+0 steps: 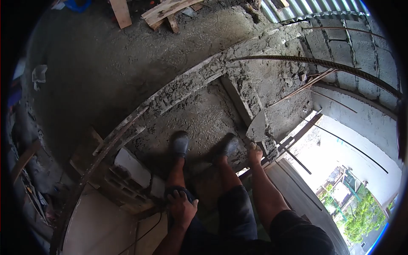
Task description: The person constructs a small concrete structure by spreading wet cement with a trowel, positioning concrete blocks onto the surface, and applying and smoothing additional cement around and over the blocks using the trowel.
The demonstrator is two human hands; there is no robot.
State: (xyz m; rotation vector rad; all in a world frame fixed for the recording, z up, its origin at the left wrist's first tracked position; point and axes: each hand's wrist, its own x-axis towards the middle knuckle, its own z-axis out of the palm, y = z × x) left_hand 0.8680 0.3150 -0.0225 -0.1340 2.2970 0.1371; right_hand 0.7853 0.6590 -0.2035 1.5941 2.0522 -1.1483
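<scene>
My right hand [255, 154] is closed around the handle of a trowel [256, 126]. Its grey, mortar-coated blade points away from me, over the wet concrete beside a narrow board [236, 100]. Resting on my left knee, my left hand [182, 207] has its fingers spread over the dark shorts and holds nothing. Both my feet, in grey shoes [180, 143], stand on the rough concrete step [199, 114] between the hands and the mortar-smeared ledge [187, 91]. The trowel's handle is mostly hidden by my fingers.
A long rusty rebar [361, 73] juts across the right side, with thinner rods nearby. Hollow blocks [127, 185] sit at lower left. Wooden planks [168, 10] lie at the top, near corrugated metal [314, 8]. A bright opening [331, 157] lies at the right.
</scene>
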